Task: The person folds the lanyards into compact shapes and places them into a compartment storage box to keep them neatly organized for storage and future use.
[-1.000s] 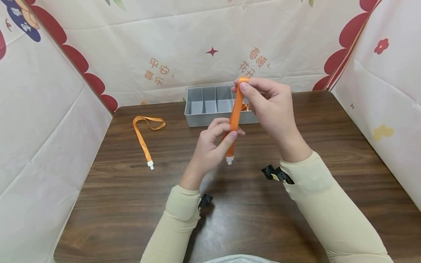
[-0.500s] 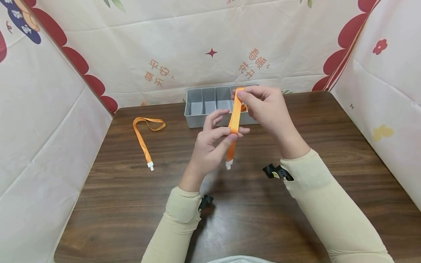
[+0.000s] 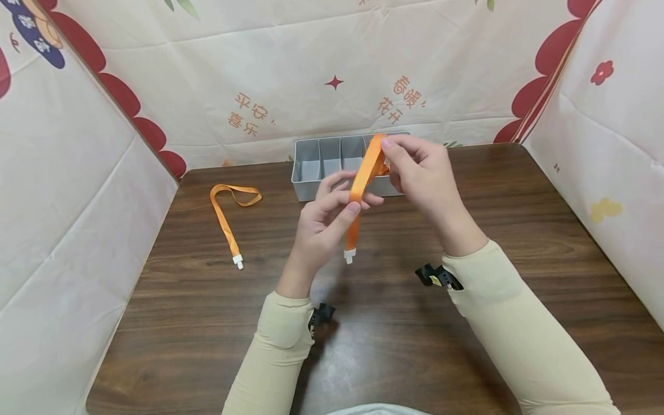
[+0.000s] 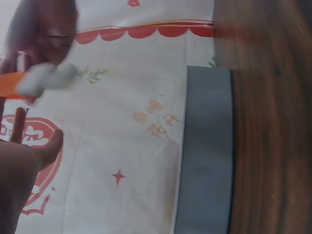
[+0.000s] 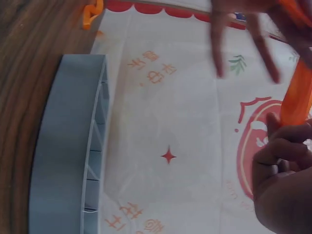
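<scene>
An orange lanyard (image 3: 367,170), folded into a loop with a white plastic clip (image 3: 350,255) hanging from its lower end, is held in the air between both hands. My left hand (image 3: 323,225) pinches its lower fold between thumb and fingers. At the upper end, my right hand (image 3: 422,176) pinches the strap between thumb and forefinger. The right wrist view shows the strap (image 5: 296,95) rising from the right hand's fingers. A second orange lanyard (image 3: 222,222) with a white clip lies curved on the table, left of the hands.
Behind the hands stands a grey divided box (image 3: 311,190) at the table's back edge. Something orange (image 3: 384,168) shows in its right compartment, partly hidden by the strap and right hand. A printed white cloth (image 3: 290,69) encloses the wooden table (image 3: 171,334) at back and sides.
The right hand has come down a little, and the left has shifted slightly left. The held strap now slants more, and its clip has swung left. The lanyard on the table stays put.
</scene>
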The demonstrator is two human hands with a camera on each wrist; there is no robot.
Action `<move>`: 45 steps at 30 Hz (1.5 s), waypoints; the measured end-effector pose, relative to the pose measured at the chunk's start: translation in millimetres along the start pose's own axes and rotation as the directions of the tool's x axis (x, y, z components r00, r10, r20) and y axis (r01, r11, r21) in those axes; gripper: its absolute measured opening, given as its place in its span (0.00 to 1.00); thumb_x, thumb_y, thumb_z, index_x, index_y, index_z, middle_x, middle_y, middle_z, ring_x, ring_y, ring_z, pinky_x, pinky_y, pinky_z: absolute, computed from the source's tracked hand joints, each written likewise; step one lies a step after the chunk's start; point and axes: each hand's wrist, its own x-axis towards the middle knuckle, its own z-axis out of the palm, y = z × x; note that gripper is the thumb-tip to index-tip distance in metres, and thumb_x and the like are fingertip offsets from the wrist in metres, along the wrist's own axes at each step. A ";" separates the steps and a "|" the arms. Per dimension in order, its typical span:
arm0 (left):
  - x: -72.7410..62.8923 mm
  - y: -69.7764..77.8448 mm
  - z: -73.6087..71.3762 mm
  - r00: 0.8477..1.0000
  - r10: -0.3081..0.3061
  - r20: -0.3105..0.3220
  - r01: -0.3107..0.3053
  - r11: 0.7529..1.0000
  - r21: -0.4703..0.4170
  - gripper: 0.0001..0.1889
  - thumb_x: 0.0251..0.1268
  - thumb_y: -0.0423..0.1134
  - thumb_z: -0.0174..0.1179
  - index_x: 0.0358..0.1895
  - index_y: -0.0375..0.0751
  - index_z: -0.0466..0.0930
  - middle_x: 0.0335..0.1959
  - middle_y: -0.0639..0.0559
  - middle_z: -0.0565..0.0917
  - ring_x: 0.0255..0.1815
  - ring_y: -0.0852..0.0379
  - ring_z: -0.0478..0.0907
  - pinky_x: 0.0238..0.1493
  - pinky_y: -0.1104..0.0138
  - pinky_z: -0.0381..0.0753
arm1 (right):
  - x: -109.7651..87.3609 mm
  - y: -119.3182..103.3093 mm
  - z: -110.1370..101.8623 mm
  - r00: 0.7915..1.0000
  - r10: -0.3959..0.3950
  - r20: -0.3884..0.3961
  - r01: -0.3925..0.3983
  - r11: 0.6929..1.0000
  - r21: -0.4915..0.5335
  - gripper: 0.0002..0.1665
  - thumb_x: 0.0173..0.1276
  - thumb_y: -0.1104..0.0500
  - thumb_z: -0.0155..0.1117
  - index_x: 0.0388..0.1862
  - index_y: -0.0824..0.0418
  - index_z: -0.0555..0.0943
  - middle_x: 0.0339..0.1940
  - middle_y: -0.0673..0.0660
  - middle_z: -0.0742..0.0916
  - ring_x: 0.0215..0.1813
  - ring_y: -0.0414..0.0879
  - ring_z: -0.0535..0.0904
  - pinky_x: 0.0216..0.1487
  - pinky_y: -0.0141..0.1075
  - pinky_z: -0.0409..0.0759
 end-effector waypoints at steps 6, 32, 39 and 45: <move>-4.1 -14.8 -1.5 0.997 -0.051 0.059 0.043 0.990 0.131 0.06 0.77 0.27 0.58 0.45 0.28 0.85 0.48 0.30 0.89 0.74 0.48 0.69 0.76 0.55 0.73 | -5.4 -19.8 6.0 0.989 -0.147 -0.029 0.149 0.986 0.069 0.13 0.77 0.55 0.68 0.50 0.62 0.92 0.33 0.48 0.91 0.22 0.44 0.74 0.29 0.29 0.78; 13.1 -8.1 10.4 0.990 0.069 -0.127 -0.028 0.953 0.301 0.06 0.67 0.27 0.71 0.44 0.29 0.89 0.47 0.36 0.90 0.62 0.47 0.80 0.68 0.59 0.81 | -13.6 -30.1 12.2 0.973 -0.231 0.028 0.232 0.972 -0.038 0.07 0.73 0.65 0.72 0.45 0.68 0.91 0.40 0.52 0.95 0.37 0.41 0.93 0.44 0.30 0.89; 10.6 -9.5 13.4 0.986 0.055 -0.155 -0.020 0.975 0.220 0.10 0.65 0.24 0.71 0.47 0.26 0.85 0.42 0.34 0.90 0.50 0.44 0.88 0.55 0.60 0.89 | -13.1 -29.7 12.7 0.971 -0.238 0.018 0.239 0.970 -0.038 0.07 0.72 0.65 0.73 0.45 0.68 0.91 0.39 0.47 0.95 0.37 0.38 0.92 0.45 0.29 0.89; 9.1 -6.9 11.9 0.988 -0.030 -0.155 0.060 0.979 0.196 0.20 0.65 0.24 0.72 0.58 0.27 0.77 0.44 0.31 0.91 0.46 0.41 0.92 0.60 0.58 0.88 | -12.2 -30.1 12.7 0.971 -0.239 0.017 0.240 0.969 -0.062 0.08 0.73 0.63 0.72 0.46 0.67 0.92 0.38 0.44 0.94 0.36 0.38 0.92 0.45 0.29 0.88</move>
